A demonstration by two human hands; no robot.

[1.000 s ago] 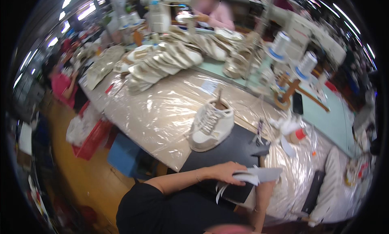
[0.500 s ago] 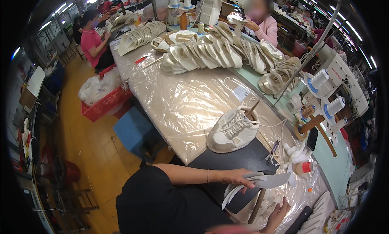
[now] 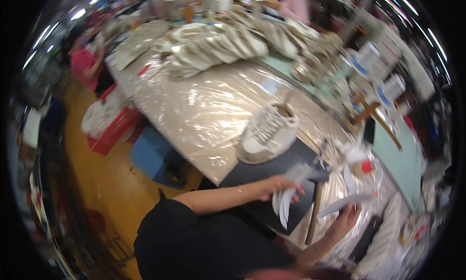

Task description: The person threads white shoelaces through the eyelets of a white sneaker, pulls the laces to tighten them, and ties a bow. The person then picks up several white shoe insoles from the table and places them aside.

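My left hand is closed around several thin, curved white pieces, above a black mat. Its far end of the bundle is smeared by motion. To the right, my right hand grips a single curved white strip at its lower edge, over the plastic-covered table. A white laced sneaker rests at the mat's far edge, with a stick-like tool standing in its opening.
Rows of cream shoe uppers lie across the far side. A red-capped spool, thread cones and a dark phone are at the right. Left of the table stand a blue stool and a red basket. Two co-workers sit beyond.
My right hand has risen from the table's lower right, now with a white strip in it. The left hand keeps its bundle. My view has shifted and blurred.
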